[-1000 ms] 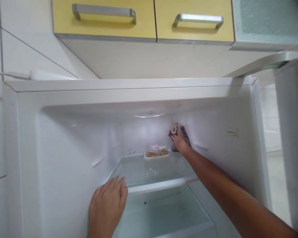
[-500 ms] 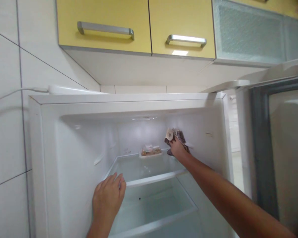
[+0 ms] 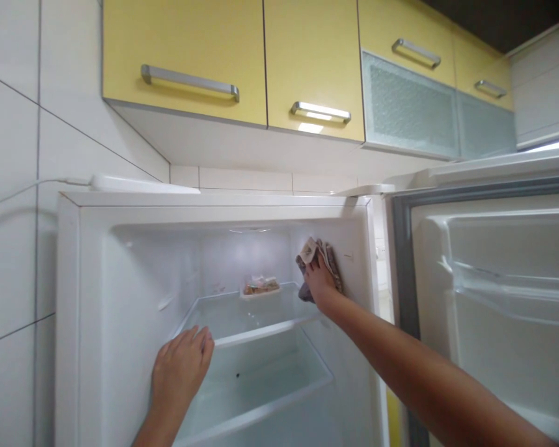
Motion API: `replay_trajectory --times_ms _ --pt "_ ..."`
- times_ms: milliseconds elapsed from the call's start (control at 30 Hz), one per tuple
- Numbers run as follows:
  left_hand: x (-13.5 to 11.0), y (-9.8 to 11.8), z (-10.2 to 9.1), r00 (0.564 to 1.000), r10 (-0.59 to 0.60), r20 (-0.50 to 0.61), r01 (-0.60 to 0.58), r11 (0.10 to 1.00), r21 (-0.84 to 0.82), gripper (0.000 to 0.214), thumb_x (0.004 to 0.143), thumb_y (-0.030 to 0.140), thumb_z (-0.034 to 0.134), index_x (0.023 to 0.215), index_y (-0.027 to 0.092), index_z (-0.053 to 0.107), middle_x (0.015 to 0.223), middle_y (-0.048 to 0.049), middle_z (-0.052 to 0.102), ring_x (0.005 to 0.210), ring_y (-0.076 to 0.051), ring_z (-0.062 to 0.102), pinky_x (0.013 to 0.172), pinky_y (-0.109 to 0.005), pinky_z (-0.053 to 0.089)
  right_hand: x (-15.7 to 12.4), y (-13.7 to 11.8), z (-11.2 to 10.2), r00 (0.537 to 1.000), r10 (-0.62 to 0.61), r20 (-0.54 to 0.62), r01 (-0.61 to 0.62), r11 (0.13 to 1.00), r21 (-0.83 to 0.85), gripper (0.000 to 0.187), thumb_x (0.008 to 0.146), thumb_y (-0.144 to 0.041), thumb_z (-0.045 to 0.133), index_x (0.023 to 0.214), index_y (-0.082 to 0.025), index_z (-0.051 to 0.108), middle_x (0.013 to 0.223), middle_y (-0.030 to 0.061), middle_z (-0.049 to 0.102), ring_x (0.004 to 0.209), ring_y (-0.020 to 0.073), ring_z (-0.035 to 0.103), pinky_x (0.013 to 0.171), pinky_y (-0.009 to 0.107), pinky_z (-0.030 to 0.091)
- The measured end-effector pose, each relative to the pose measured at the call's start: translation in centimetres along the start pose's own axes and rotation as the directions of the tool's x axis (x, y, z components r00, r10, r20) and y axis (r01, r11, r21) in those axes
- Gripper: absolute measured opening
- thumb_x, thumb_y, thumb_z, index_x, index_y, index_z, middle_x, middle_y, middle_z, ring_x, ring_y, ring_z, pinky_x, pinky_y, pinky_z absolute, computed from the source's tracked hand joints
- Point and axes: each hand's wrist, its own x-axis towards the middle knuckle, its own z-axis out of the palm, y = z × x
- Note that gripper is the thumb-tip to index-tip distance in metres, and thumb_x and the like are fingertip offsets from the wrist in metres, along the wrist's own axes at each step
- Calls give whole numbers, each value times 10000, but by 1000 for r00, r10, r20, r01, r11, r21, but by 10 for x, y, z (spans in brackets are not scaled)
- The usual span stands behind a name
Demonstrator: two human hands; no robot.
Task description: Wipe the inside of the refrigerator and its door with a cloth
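Observation:
My right hand (image 3: 320,281) reaches deep into an open white fridge (image 3: 214,208) and presses a crumpled patterned cloth (image 3: 314,254) against the inner right wall, fingers closed on it. My left hand (image 3: 179,372) lies flat with fingers together on the inner left wall, beside the front edge of the upper glass shelf (image 3: 261,335). It holds nothing. A small plastic tray of food (image 3: 259,287) sits at the back of that shelf, left of the cloth.
The fridge door (image 3: 494,298) stands open on the right, its white shelves showing. Yellow cupboards (image 3: 233,62) with metal handles hang just above the fridge. A white tiled wall (image 3: 18,186) lies to the left, and a white cable runs onto the fridge top.
The view has backed off and swung right, showing the open door. My right hand has slid the cloth along the right wall toward the front. My left hand stays on the left wall.

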Motion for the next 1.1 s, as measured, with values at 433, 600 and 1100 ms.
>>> replay_trajectory --times_ms 433,600,1100 --pt "-3 -8 22 999 -29 -19 29 1000 -12 478 948 395 355 1103 189 757 1165 -107 756 1094 -278 697 966 -470 519 113 16 19 996 3 -85 2 998 60 549 774 -173 539 1311 -90 615 1429 187 567 1453 346 333 1241 526 -85" --pt "-5 -11 28 999 -30 -37 30 1000 -1 476 941 425 357 1087 233 768 1151 -74 764 1087 -263 704 965 -465 533 153 3 57 998 -20 -66 27 993 111 506 754 -212 602 1238 -79 667 1401 233 574 1451 366 342 1235 546 -74" --pt "-4 -6 19 1000 -23 -16 23 1000 1 471 970 397 345 1097 209 758 1149 -85 764 1086 -264 698 964 -464 515 101 -29 102 991 -132 37 124 979 159 447 807 -158 511 1198 -208 723 1380 143 623 1419 327 416 1243 565 70"
